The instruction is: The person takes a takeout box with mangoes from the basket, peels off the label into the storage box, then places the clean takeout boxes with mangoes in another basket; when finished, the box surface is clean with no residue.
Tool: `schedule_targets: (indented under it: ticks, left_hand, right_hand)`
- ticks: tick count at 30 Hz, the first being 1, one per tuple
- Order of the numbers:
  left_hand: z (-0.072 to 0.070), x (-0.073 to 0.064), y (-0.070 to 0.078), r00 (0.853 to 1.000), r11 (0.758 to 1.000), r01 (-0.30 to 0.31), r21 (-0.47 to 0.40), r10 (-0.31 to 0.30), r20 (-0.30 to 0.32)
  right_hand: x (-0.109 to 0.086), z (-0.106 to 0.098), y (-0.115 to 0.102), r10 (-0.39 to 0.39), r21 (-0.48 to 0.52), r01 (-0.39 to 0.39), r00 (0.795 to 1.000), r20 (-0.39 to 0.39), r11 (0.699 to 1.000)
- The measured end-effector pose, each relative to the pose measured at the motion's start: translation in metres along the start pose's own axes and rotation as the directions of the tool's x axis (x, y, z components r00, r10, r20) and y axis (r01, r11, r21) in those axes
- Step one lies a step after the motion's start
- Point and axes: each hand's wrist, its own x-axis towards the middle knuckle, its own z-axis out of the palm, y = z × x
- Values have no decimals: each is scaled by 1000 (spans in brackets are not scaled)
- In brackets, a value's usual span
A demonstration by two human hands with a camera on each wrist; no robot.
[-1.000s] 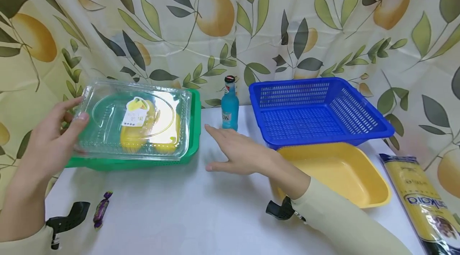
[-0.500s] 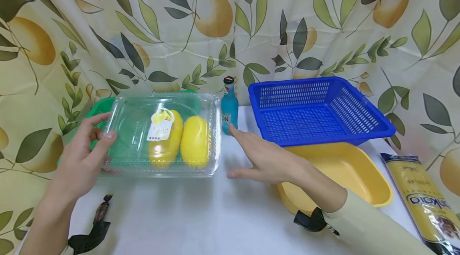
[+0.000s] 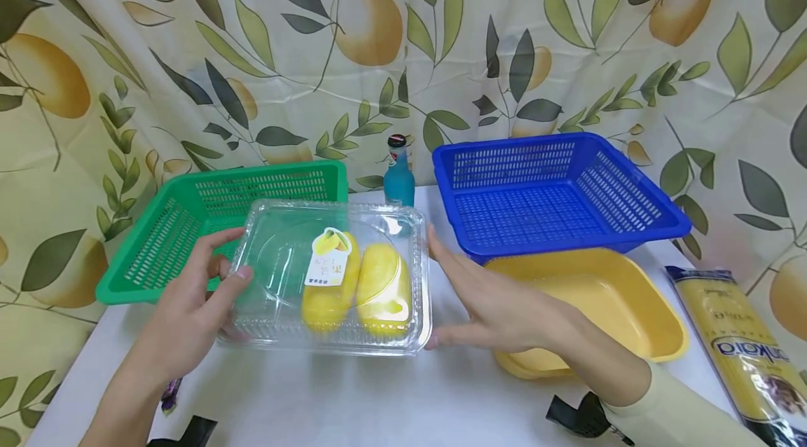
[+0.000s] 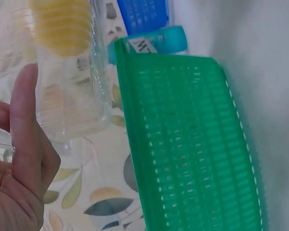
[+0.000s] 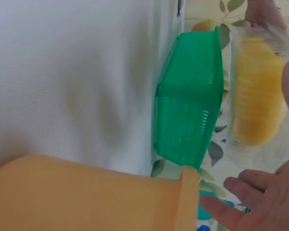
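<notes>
A clear plastic clamshell box point(image 3: 277, 286) with two yellow mangoes point(image 3: 383, 289) and a white mango label point(image 3: 328, 270) hangs above the table, in front of the green basket point(image 3: 126, 275). My left hand point(image 3: 189, 307) grips its left side, thumb on top and fingers beneath. At the box's right side my right hand point(image 3: 504, 303) is spread, fingers straight, with fingertips right at the edge. In the right wrist view those fingers point(image 5: 241, 192) lie loosely apart beside the box point(image 5: 253, 154). The left wrist view shows the left thumb point(image 4: 26, 110) against the clear plastic.
A blue bottle point(image 3: 398, 184) stands behind the box. To the right are a blue basket point(image 3: 466, 223) and a yellow tub point(image 3: 592, 293), with a yellow packet point(image 3: 737, 342) at the far right. A purple-wrapped candy point(image 3: 170, 394) lies partly hidden by my left arm.
My left hand has carried the box from over the green basket to the right and nearer me, uncovering the basket. The right hand has shifted right and now meets the box's right edge.
</notes>
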Motion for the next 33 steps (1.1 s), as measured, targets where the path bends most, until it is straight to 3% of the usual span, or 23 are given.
schedule_targets:
  ticks: [5, 9, 13, 15, 18, 21, 30, 33]
  left_hand:
    - [9, -8, 5, 999, 998, 5, -65, -2, 50]
    - [15, -13, 13, 993, 995, 55, -80, -46, 110]
    - [21, -16, 17, 976, 987, 132, -89, -113, 188]
    - [24, -17, 17, 969, 986, 139, -97, -116, 217]
    - [28, -22, 16, 964, 985, 116, -131, -80, 253]
    - [30, -29, 16, 955, 985, 73, -159, -23, 295]
    - [29, -35, 3, 888, 946, 16, -324, 136, 440]
    - [31, -37, 0, 874, 941, 65, -331, 106, 475]
  right_hand:
    - [-11, 1, 0, 12, 31, -11, 1000, -17, 999]
    - [-18, -1, 5, 13, 83, -12, 1000, -17, 997]
    - [-26, -2, 10, 0, 154, 0, 1000, 4, 988]
    - [-30, -2, 14, -13, 205, 11, 1000, 7, 979]
    - [-35, -2, 18, -24, 278, 20, 1000, 12, 960]
    - [-41, -2, 22, 16, 321, -21, 1000, 19, 947]
    - [-57, -3, 18, 33, 343, -49, 998, 54, 938]
    - [-58, -2, 17, 34, 340, -55, 997, 67, 939]
